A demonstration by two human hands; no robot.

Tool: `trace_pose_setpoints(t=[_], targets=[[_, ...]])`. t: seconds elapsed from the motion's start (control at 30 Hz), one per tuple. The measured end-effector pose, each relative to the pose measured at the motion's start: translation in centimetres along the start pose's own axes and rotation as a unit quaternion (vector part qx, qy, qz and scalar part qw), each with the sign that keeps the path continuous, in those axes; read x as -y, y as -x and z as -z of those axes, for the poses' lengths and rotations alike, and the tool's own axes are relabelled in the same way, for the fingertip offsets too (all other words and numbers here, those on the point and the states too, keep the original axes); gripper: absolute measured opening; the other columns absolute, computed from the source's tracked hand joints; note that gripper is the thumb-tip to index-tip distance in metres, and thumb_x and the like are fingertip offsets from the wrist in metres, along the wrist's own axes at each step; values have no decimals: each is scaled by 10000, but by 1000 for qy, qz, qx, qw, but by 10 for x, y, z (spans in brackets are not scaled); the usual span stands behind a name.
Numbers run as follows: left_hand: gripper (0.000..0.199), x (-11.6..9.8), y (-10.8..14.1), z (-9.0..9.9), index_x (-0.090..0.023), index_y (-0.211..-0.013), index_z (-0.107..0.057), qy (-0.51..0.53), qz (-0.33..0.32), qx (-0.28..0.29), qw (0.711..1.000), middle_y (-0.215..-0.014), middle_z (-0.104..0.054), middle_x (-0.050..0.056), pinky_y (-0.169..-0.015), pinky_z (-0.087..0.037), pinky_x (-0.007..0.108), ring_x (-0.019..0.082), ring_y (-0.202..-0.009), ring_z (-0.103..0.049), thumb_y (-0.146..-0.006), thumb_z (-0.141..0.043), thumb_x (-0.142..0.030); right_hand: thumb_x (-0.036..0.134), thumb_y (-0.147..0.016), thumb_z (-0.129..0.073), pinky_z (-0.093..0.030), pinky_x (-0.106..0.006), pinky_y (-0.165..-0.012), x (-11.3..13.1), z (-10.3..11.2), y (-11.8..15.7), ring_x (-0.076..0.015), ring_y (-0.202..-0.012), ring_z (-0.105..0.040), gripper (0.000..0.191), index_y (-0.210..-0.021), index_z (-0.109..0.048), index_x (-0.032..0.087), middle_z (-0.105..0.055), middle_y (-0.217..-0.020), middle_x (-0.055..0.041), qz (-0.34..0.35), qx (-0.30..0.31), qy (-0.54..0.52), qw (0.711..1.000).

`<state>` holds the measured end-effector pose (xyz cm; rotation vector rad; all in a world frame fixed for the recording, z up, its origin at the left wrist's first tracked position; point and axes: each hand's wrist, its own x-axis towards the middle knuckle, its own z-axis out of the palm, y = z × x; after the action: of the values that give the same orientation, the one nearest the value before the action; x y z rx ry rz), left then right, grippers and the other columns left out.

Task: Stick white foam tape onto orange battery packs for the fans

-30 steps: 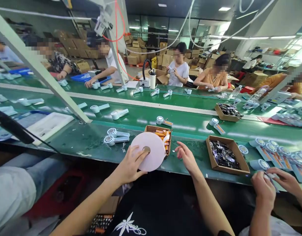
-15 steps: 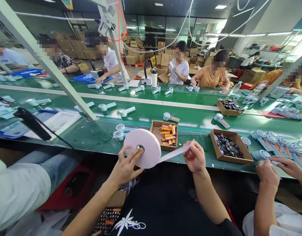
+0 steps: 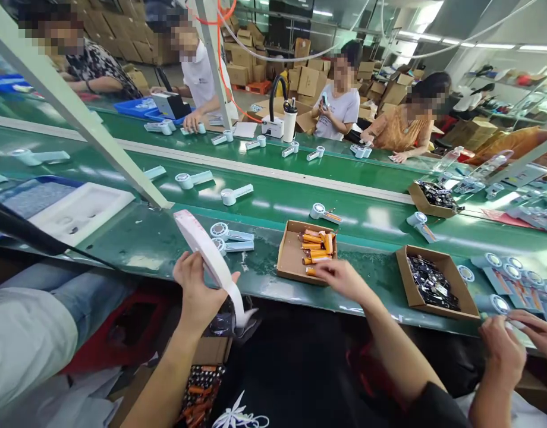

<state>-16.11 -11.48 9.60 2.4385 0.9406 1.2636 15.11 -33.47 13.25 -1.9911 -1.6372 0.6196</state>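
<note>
My left hand (image 3: 197, 291) grips a large white tape roll (image 3: 206, 249), now seen nearly edge-on, with its loose strip hanging at the lower right. At the near right corner of a small cardboard box (image 3: 286, 270), the fingers of my right hand (image 3: 342, 278) are pinched at an orange cylinder (image 3: 310, 271). More orange cylinders (image 3: 318, 245) lie in that box. Two light blue fan bodies (image 3: 238, 245) rest on the green bench just behind the roll.
A box of dark parts (image 3: 434, 282) stands to the right, near a co-worker's hands (image 3: 505, 342). A slanted metal post (image 3: 90, 131) and white foam tray (image 3: 84, 208) are on the left. Fan bodies lie along the green belt (image 3: 277, 187); people sit across it.
My right hand has let go of the tape strip and moved down-left to the orange cylinders. My left hand has moved left and turned the roll edge-on. The view has shifted.
</note>
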Motion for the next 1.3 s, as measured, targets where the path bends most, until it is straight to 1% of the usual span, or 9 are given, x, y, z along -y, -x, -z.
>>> trace_pose_setpoints(t=[0.13,0.27,0.5,0.6,0.73,0.9,1.03,1.13,1.3], targets=[[868,-13,-18,-27,-219,-1504,-407,-13,-55,17,998,-1346,-529,177,-1199,-344,678,459,-1448,-359,-772,-853,-354,210,-981,-645,-457,-448,-1086,-27,9,-91,-316,-1221,-625,259,-1220,-733,158,-734,-1242,-176,-55,-81,170,980],[865,-21,-20,-52,-198,-1511,-393,-8,-83,71,994,-1352,-549,185,-1174,-382,663,461,-1448,-342,-737,-779,-177,170,-945,-665,-435,-497,-1058,-45,-2,-125,-355,-1193,-605,120,-1020,-755,142,-733,-1165,-205,-61,-68,177,980],[760,-23,-19,-72,-180,-1451,-453,-20,-104,111,988,-1312,-577,178,-1169,-383,648,462,-1412,-370,-746,-727,-107,310,-1137,-256,-520,-332,-892,-65,20,-113,-208,-1015,-687,448,-1219,-675,172,-748,-1128,-98,-64,-96,92,989],[736,-24,-23,-77,-179,-1446,-477,-30,-120,117,985,-1296,-587,176,-1161,-396,635,455,-1407,-376,-759,-727,-103,427,-1115,-421,-502,-374,-989,-58,12,-107,-243,-1138,-668,382,-1259,-670,176,-731,-1220,-116,-9,-81,88,993],[725,-26,-29,-83,-177,-1467,-483,-42,-131,122,983,-1295,-601,179,-1161,-402,623,448,-1425,-365,-790,-736,-124,453,-963,-737,-433,-458,-1072,-38,-20,-114,-326,-1217,-617,362,-1191,-733,172,-733,-1205,-148,61,49,187,979],[751,-30,-32,-82,-188,-1499,-479,-55,-121,123,983,-1298,-611,177,-1172,-385,643,445,-1426,-378,-793,-734,-143,291,-984,-703,-466,-386,-997,-29,-29,-127,-267,-1085,-661,166,-1064,-759,155,-746,-1084,-131,81,97,173,977],[721,-29,-31,-75,-188,-1492,-506,-92,-150,112,978,-1264,-640,177,-1121,-443,614,445,-1405,-401,-810,-734,-129,358,-1093,-499,-531,-330,-879,-31,0,-115,-202,-940,-682,292,-1130,-713,163,-745,-1021,-81,44,-2,-75,996],[712,-25,-32,-69,-208,-1499,-537,-110,-191,128,967,-1270,-669,158,-1112,-462,578,426,-1402,-398,-818,-709,-91,500,-1027,-611,-577,-310,-801,-24,20,-95,-192,-879,-704,349,-1130,-703,179,-748,-999,-57,23,-34,-324,945],[692,-24,-41,-66,-256,-1501,-586,-125,-265,166,942,-1282,-726,75,-1239,-349,623,377,-1333,-411,-846,-684,-54,447,-921,-773,-593,-302,-835,-4,45,-68,-195,-871,-724,309,-1075,-777,179,-778,-975,-42,14,-60,-313,948]])
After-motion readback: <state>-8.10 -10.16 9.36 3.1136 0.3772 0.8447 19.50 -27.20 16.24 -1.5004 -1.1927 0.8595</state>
